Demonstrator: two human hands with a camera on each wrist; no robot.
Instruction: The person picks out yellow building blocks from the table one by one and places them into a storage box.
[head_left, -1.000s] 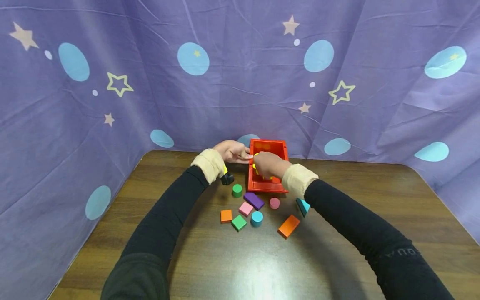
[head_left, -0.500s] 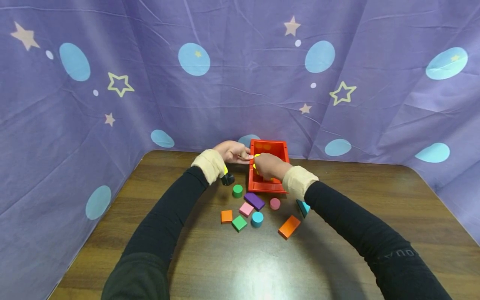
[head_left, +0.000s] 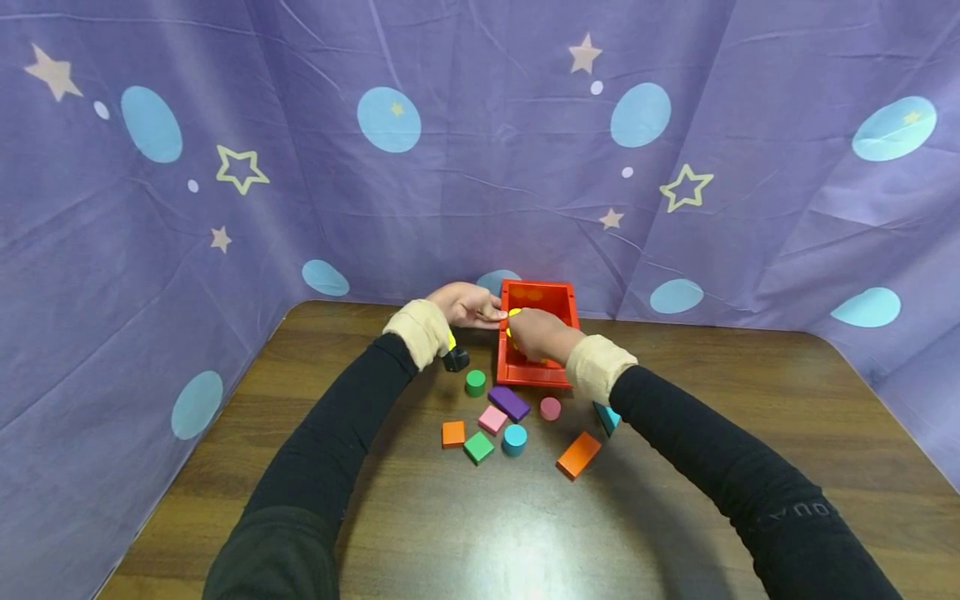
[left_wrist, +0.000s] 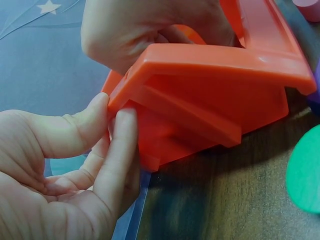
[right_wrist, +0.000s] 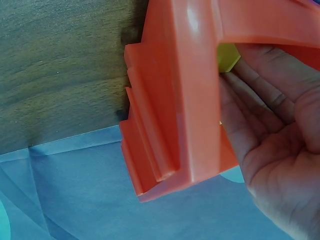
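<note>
A red plastic box [head_left: 536,377], open at the top, stands at the back of the table. My left hand [head_left: 465,304] pinches its left wall; in the left wrist view, the thumb [left_wrist: 82,125] is at the rim and the other fingers are against the ribbed outside. My right hand [head_left: 543,333] reaches down inside the box with bent fingers. At those fingertips is a yellow piece with straight-edged sides [right_wrist: 228,57], mostly hidden behind the red rim and the fingers. More yellow shows beside the knuckles in the head view.
Several blocks lie in front of the box: green cylinder [head_left: 476,383], purple block [head_left: 509,403], pink block [head_left: 492,419], pink cylinder [head_left: 550,408], blue cylinder [head_left: 514,439], orange block [head_left: 578,455]. A black object [head_left: 456,359] is under the left wrist. A purple curtain [head_left: 480,167] hangs behind.
Almost nothing differs. Both hands stay at the box and the blocks lie in the same places; the whole head view has shifted very slightly.
</note>
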